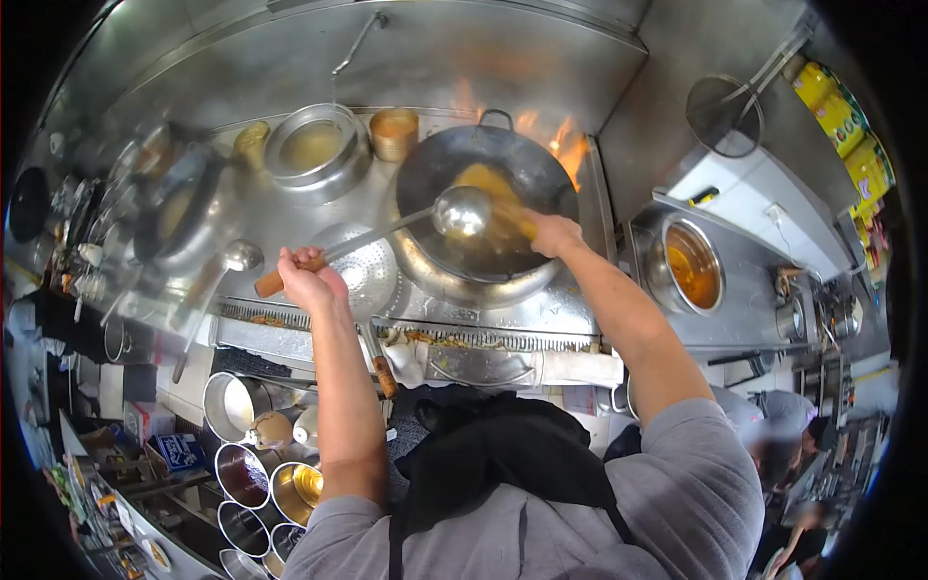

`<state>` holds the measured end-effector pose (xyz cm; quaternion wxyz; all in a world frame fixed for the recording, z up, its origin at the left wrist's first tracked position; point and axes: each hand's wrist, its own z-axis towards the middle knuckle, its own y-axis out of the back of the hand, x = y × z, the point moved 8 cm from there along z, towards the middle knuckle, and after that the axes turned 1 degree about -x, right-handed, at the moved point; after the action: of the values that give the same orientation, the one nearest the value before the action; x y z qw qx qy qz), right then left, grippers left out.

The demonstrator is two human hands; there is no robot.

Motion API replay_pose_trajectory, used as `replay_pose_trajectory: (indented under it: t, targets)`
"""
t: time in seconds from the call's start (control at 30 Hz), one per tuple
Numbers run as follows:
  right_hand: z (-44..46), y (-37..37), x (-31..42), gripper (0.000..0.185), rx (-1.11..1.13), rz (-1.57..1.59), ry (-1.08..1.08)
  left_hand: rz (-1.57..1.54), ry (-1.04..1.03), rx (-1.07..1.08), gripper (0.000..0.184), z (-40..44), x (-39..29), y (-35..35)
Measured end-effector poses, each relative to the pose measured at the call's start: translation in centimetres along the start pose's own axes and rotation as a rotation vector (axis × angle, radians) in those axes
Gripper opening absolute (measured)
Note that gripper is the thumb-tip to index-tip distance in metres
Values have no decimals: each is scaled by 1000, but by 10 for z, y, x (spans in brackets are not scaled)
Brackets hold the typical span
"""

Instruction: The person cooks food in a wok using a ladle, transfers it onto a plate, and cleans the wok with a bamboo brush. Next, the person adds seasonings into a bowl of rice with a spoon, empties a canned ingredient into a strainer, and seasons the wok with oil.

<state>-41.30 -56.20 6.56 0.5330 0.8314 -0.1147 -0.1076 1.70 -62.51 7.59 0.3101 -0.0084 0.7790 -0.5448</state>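
My left hand (311, 277) is closed around the wooden handle of a metal ladle (462, 212), whose round bowl hangs over the wok. The dark wok (435, 174) sits on a burner ring, with flames rising behind its right side. Over the wok's right rim, my right hand (556, 235) is closed on a yellowish-brown bamboo brush (505, 220). Its far end is blurred inside the wok, near a yellow patch (486, 181) that I cannot make out. A perforated strainer (367, 275) lies below the ladle's handle, left of the wok.
Flames (570, 153) burn at the back right. A metal pot (280, 153) and a small brown container (394, 133) stand behind left. On the right counter is a bowl of orange liquid (717, 266). A second ladle (242, 255) lies left. Several pots (229, 406) stand low left; another person (783, 420) is at right.
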Motion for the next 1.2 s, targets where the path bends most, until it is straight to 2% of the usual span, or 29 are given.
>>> replay_pose_trajectory:
  t: [0.07, 0.17, 0.2, 0.27, 0.3, 0.33, 0.37, 0.4, 0.43, 0.47, 0.53, 0.57, 0.6, 0.63, 0.7, 0.77, 0.8, 0.87, 0.9, 0.93, 0.97, 1.0, 1.03, 1.1, 1.17, 1.2]
  targets:
    - [-2, -13, -9, 68, -5, -101, 54, -6, 21, -20, 21, -2, 4, -1]
    - [-27, -12, -39, 70, -105, -18, 28, -20, 23, 11, 22, 0, 6, -18]
    - [-42, -12, -47, 70, -116, 3, 8, -33, 14, 136, 22, -9, 3, -38]
    - [-86, -4, -86, 74, -324, 214, -150, -8, -41, 326, 20, -42, -2, -90]
    - [-96, -17, -116, 74, -320, 233, -210, -48, -51, 508, 21, -58, 1, -121]
    - [-97, -34, -138, 76, -242, 167, -127, 24, -103, 680, 22, -85, 0, -153]
    - [-100, -48, -158, 79, -163, 106, -37, 126, -95, 693, 21, -120, -1, -184]
    - [-105, -43, -179, 81, -178, 166, -58, 93, -67, 775, 18, -145, 1, -212]
    - [-116, -38, -193, 82, -192, 226, -68, 134, -106, 957, 14, -176, 2, -244]
    - [-132, -42, -208, 82, -186, 244, -89, 25, -36, 1165, 3, -208, 2, -277]
    - [-160, -27, -237, 84, -410, 635, -61, 184, -191, 1326, 12, -297, -3, -328]
    - [-172, -30, -248, 84, -406, 645, -77, 269, -180, 1500, 15, -332, 3, -348]
    - [-187, -26, -259, 83, -508, 748, -50, 352, -171, 1671, 18, -365, 16, -358]
    - [-205, -22, -270, 83, -613, 849, -19, 349, -161, 1679, 18, -384, 32, -361]
    - [-226, -35, -288, 82, -652, 898, 7, 631, -153, 1958, 24, -439, 82, -357]
    - [-241, -53, -302, 83, -790, 848, 163, 732, 27, 2146, 21, -486, 142, -316]
    - [-248, -66, -306, 83, -696, 946, 151, 889, 275, 2006, 17, -502, 181, -266]
    - [-274, -96, -311, 83, -512, 1135, 119, 896, -184, 2370, 18, -569, 214, -177]
    - [-285, -111, -312, 82, -430, 1223, 117, 997, -169, 2651, 23, -598, 252, -100]
    - [-294, -131, -317, 82, -373, 1199, 52, 703, -289, 2596, 24, -614, 247, -51]
    - [-300, -152, -320, 81, -305, 1161, 13, 686, -395, 2576, 23, -621, 268, 17]
    - [-302, -170, -324, 80, -365, 1152, 97, 594, 42, 2690, 22, -635, 269, 51]
    - [-301, -185, -320, 80, -412, 1147, 202, 622, -179, 2586, 17, -630, 290, 107]
    - [-302, -216, -306, 79, -189, 1499, 124, 887, -201, 2865, 18, -631, 329, 196]
    - [-301, -233, -290, 77, 77, 1570, -54, 1055, -314, 2893, 23, -615, 355, 225]
    - [-293, -232, -287, 75, -27, 1522, 18, 1078, -55, 2527, 29, -603, 373, 229]
